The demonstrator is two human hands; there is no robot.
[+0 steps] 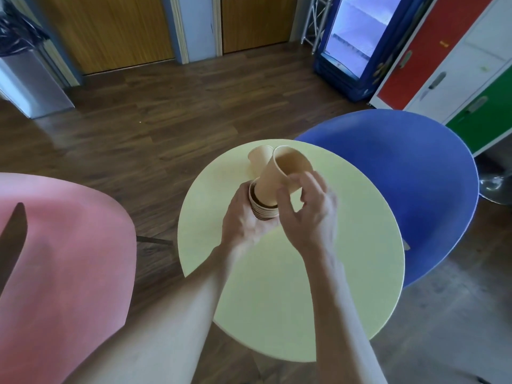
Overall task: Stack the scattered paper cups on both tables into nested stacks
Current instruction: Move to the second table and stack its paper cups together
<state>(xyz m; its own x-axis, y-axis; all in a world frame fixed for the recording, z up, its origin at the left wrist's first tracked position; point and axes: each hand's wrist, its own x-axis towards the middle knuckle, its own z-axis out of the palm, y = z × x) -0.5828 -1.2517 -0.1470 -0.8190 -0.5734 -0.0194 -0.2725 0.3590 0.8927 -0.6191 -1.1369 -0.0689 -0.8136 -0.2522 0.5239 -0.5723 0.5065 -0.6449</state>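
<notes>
Above the round pale yellow table (291, 286), my left hand (243, 220) is wrapped around a nested stack of tan paper cups (263, 210) with dark rims. My right hand (307, 212) pinches a single tan paper cup (279, 176), tilted, its base sitting in the mouth of the stack. One more paper cup (259, 159) stands upright on the table just behind the stack, near the far edge.
A blue chair (401, 189) stands close to the table on the right and a pink chair (69, 259) on the left. Beyond lie wooden floor, wooden doors, a bin (30, 79), a glass-door fridge (357, 42) and coloured lockers (457, 65).
</notes>
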